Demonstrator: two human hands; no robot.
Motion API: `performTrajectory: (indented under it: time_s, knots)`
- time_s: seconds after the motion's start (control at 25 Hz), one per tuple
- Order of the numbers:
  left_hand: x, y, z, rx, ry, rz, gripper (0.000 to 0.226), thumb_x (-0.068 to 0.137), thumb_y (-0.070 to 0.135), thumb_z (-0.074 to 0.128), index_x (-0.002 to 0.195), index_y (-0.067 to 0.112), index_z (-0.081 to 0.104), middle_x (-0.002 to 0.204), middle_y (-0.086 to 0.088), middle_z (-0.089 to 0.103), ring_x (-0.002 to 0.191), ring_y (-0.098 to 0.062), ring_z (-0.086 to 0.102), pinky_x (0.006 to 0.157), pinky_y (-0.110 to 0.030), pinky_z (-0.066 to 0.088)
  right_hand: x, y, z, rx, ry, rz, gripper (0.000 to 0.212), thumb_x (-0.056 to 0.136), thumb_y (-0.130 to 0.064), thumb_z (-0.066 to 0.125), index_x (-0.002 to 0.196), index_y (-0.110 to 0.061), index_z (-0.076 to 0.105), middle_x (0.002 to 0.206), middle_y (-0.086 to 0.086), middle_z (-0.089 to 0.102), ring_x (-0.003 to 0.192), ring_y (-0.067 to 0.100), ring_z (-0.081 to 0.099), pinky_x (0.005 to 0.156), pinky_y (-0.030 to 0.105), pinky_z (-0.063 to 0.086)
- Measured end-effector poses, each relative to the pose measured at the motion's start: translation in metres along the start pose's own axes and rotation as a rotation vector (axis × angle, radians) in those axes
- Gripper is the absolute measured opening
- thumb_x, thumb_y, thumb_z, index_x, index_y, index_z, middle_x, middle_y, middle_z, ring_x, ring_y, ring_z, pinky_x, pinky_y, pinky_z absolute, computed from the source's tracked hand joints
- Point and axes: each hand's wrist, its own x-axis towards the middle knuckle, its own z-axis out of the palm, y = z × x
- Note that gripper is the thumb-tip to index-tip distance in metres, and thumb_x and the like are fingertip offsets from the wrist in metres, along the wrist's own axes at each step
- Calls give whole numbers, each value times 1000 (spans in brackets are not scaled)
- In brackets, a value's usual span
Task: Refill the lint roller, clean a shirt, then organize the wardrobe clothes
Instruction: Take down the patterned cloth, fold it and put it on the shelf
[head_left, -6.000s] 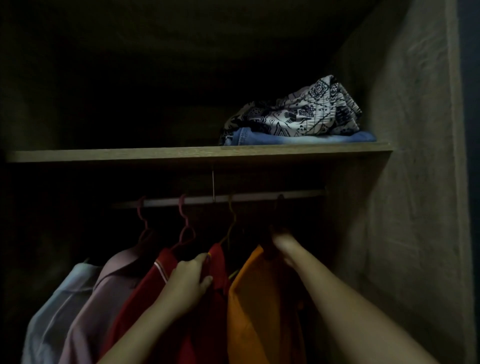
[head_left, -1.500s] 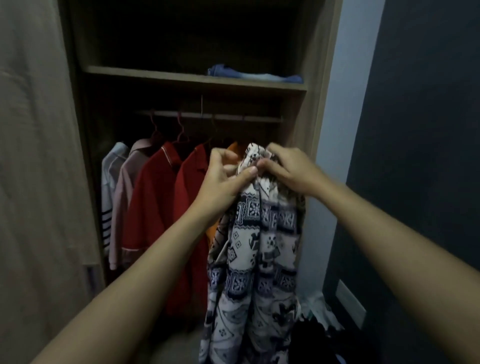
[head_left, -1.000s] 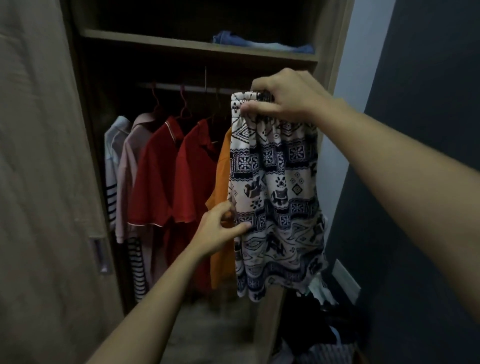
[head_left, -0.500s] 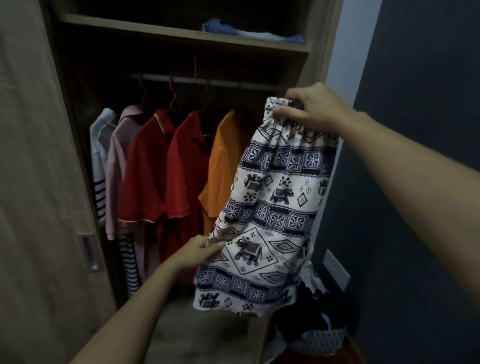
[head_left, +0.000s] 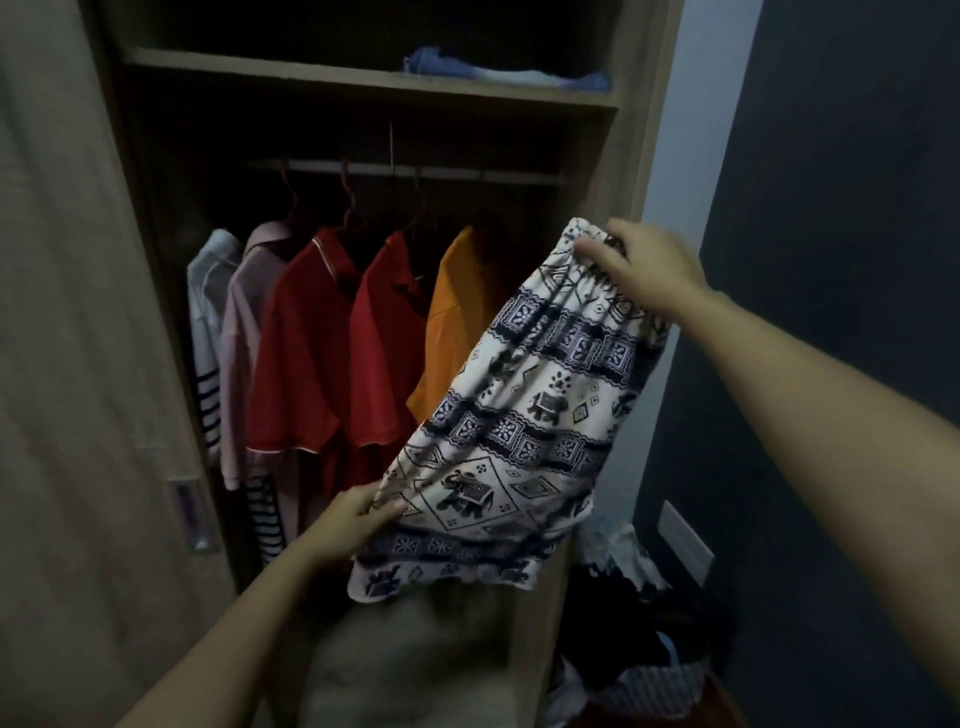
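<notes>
I hold a white patterned garment (head_left: 524, 410) with dark blue elephant and tile prints out in front of the open wardrobe. My right hand (head_left: 649, 267) grips its gathered elastic waistband at the top right. My left hand (head_left: 358, 512) pinches its lower left edge, so the cloth hangs spread and tilted between them. Behind it, shirts hang on the rail (head_left: 415, 171): a striped white one (head_left: 208, 312), a pink one (head_left: 244, 338), two red ones (head_left: 311, 353), and an orange one (head_left: 452, 312) partly hidden by the garment.
A folded blue piece (head_left: 498, 73) lies on the upper shelf (head_left: 311, 73). The sliding door (head_left: 78, 364) with a recessed handle (head_left: 192, 514) stands at left. A heap of clothes in a basket (head_left: 639, 670) sits on the floor at right, below a wall socket (head_left: 685, 540).
The patterned garment came off the shelf, was held bunched, then spread. Over the last half second my right hand has dropped a little and the cloth tilts more; my left hand keeps the lower edge.
</notes>
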Motion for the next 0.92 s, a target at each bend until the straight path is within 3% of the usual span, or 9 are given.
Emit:
performTrajectory:
  time_s: [0.08,0.2,0.32,0.44,0.52,0.64,0.76,0.84,0.92]
  knots:
    - [-9,-20,-5,-33,11,19,27,80,52,58,96,30,64,95,13,71,90,-3,64,88,-34,50,0,10,1,-75,27,120,61,86,-69,30,94,-14,57,78,4,57,79,24,53,68,33,34]
    - [-27,-28,-8,-128,87,-25,17,82,37,63,99,38,59,87,11,69,81,-7,63,80,-29,51,3,26,6,-161,-7,237,69,84,-73,27,110,-18,59,97,12,63,93,32,58,72,37,36]
    - [-33,-15,-11,-194,101,-35,41,91,12,60,105,49,48,56,9,56,50,-4,47,48,-17,40,3,30,17,-211,-54,307,69,83,-75,27,95,-16,61,84,10,59,83,30,56,72,37,41]
    - [-32,6,-17,-276,42,-48,40,94,9,56,110,45,47,46,6,37,43,-7,32,41,-19,27,2,26,30,-238,-98,352,65,82,-75,29,77,-16,56,74,7,55,77,28,55,75,39,46]
    - [-28,39,-24,-339,27,-16,33,90,9,56,104,39,57,52,5,47,45,-7,38,45,-18,30,2,20,41,-207,-129,340,64,81,-75,31,70,-15,53,73,7,58,74,28,57,68,36,48]
    - [-23,92,-31,-472,-87,71,28,75,13,55,90,27,74,84,3,71,75,-5,63,69,-14,46,4,12,57,-148,-156,308,63,77,-76,32,64,-17,49,75,11,61,74,32,60,68,41,52]
    - [-25,138,-36,-528,-318,177,25,83,5,60,106,12,67,82,-3,65,73,-8,61,67,-14,48,4,-5,61,-129,-182,273,66,83,-72,31,82,-13,59,81,8,61,80,28,58,70,35,47]
    - [-19,161,-40,-257,-175,297,13,89,12,63,101,11,68,65,7,60,60,-1,53,59,-13,41,2,-23,59,2,-251,219,61,86,-67,34,81,-12,57,78,6,57,79,25,54,69,35,41]
    - [-7,173,-42,17,135,343,19,89,30,62,89,14,72,60,6,59,56,3,50,56,-15,36,-6,-42,62,168,-354,182,56,88,-64,36,77,-12,55,78,7,57,78,25,56,69,35,40]
